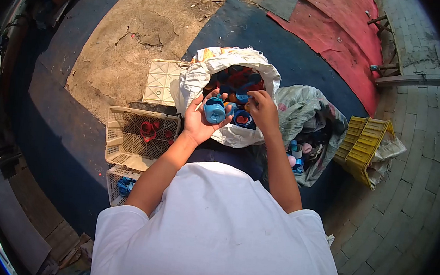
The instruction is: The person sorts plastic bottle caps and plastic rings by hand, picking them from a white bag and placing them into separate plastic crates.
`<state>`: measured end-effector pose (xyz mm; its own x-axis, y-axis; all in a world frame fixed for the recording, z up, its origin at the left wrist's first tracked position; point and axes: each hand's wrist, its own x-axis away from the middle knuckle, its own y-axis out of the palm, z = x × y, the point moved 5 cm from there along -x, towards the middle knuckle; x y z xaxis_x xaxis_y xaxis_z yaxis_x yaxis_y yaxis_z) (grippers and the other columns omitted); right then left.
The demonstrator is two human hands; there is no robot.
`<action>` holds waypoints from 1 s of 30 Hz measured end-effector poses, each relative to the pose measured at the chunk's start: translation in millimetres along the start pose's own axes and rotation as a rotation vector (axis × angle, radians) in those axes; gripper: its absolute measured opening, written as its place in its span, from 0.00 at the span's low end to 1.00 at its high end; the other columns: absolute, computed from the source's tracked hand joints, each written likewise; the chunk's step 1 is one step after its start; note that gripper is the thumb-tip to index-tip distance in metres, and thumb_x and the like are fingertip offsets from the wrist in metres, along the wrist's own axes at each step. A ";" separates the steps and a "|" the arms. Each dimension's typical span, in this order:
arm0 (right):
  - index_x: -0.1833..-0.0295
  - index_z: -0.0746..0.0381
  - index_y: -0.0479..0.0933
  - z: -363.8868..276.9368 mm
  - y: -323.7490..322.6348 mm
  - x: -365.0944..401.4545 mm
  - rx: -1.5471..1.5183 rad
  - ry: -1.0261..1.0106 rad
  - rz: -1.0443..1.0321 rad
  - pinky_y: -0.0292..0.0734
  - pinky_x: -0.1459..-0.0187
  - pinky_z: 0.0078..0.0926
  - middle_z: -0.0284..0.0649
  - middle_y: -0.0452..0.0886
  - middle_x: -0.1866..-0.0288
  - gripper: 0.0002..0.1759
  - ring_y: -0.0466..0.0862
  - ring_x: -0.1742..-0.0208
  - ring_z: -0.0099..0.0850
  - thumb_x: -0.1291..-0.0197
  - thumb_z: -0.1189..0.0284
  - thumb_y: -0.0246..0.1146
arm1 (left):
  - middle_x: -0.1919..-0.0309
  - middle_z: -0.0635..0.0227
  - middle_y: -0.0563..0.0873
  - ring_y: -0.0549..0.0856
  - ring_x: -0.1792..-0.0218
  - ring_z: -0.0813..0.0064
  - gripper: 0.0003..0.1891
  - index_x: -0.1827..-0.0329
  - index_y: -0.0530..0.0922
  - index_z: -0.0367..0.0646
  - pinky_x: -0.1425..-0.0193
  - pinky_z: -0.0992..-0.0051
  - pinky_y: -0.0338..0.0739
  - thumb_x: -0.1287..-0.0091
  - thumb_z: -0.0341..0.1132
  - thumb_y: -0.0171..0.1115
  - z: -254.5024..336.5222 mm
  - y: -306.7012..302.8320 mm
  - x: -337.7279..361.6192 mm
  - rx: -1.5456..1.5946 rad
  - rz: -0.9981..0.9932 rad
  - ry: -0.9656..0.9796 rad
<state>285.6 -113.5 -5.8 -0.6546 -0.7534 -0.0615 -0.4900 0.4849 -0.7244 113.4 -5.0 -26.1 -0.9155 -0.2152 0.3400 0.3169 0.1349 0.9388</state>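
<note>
A round blue plastic piece rests in my left hand, whose fingers curl around it over the near left part of a white woven sack. Inside the sack lie several blue, red and orange plastic pieces. My right hand is over the sack's right side, its thumb and fingers bent together near the blue pieces. Whatever those fingertips may hold is too small to make out.
To the left, a cream crate holds red pieces, and a smaller white crate holds blue ones. On the right are a second open sack with mixed pieces and yellow crates. A wooden stand is farther right.
</note>
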 end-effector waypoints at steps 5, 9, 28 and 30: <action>0.51 0.55 0.87 14.2 37.9 1.6 0.297 0.073 -0.087 0.82 0.46 0.40 0.36 0.81 0.47 0.13 0.83 0.43 0.41 0.43 0.70 0.74 | 0.33 0.62 0.80 0.82 0.39 0.54 0.24 0.29 0.74 0.51 0.34 0.43 0.78 0.23 0.51 0.53 -0.6 -0.7 1.0 0.000 0.000 0.006; 0.54 0.57 0.88 17.3 37.8 0.9 0.224 0.051 -0.009 0.82 0.47 0.42 0.38 0.81 0.47 0.11 0.83 0.44 0.43 0.44 0.71 0.75 | 0.33 0.62 0.80 0.82 0.38 0.53 0.25 0.28 0.74 0.52 0.33 0.43 0.78 0.23 0.51 0.53 0.7 3.5 4.2 -0.005 -0.001 0.015; 0.46 0.53 0.86 -128.5 -12.3 37.8 -0.081 -0.570 -0.088 0.73 0.36 0.45 0.37 0.82 0.35 0.25 0.78 0.35 0.43 0.53 0.69 0.80 | 0.28 0.60 0.76 0.79 0.31 0.56 0.34 0.20 0.65 0.57 0.39 0.49 0.84 0.22 0.65 0.41 6.0 25.6 3.2 -0.012 -0.260 0.053; 0.42 0.54 0.84 -126.3 -20.2 41.3 -0.179 -0.509 -0.091 0.71 0.35 0.45 0.37 0.82 0.34 0.27 0.78 0.34 0.42 0.51 0.67 0.80 | 0.28 0.59 0.76 0.78 0.30 0.54 0.33 0.22 0.68 0.56 0.33 0.45 0.79 0.23 0.63 0.46 4.1 24.7 6.9 -0.040 -0.171 0.066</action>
<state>195.7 -98.3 93.0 -0.2649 -0.8943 -0.3607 -0.6510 0.4418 -0.6172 113.9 0.8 -0.9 -0.9389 -0.2948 0.1774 0.1692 0.0532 0.9841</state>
